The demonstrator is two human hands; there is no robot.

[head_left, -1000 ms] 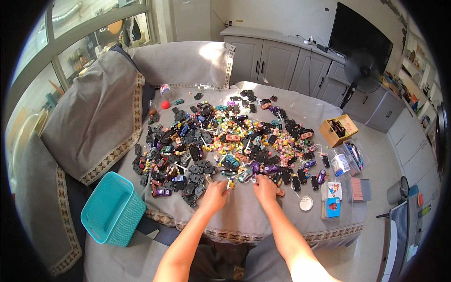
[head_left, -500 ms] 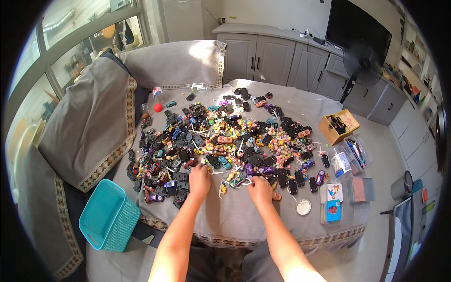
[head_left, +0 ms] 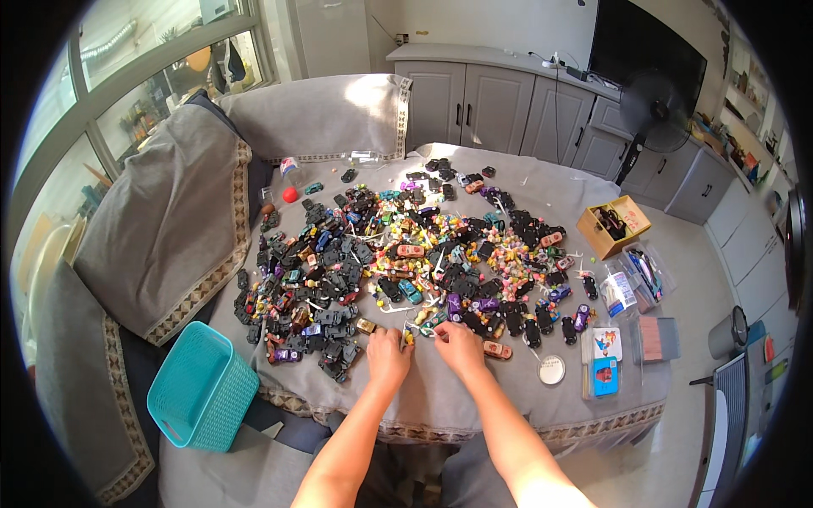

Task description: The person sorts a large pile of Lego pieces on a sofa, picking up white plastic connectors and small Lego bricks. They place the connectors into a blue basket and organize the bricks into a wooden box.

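My left hand (head_left: 389, 354) is closed at the near edge of a heap of small toys. Its fingertips touch a small yellow toy figure (head_left: 409, 337) with a thin white piece by it; the grip itself is partly hidden. To the right, my right hand (head_left: 462, 348) is pinched, and what lies between its fingers is too small to name. A green toy car (head_left: 434, 323) rests just beyond the gap between both hands. Blue toy car (head_left: 411, 292) and purple toy car (head_left: 454, 304) lie farther back in the heap. An orange-pink toy car (head_left: 498, 350) is beside my right hand.
The toy heap, with many black toy cars (head_left: 339, 317), spreads over a grey cloth. A turquoise basket (head_left: 203, 389) stands at the left. Along the right are a white round lid (head_left: 551, 369), clear boxes with cards (head_left: 605, 377) and a wooden box (head_left: 611, 227).
My left hand has moved right and nearer to me, to the small yellow figure. My right hand has shifted slightly nearer and left; the white hooked piece no longer shows clearly at its fingers.
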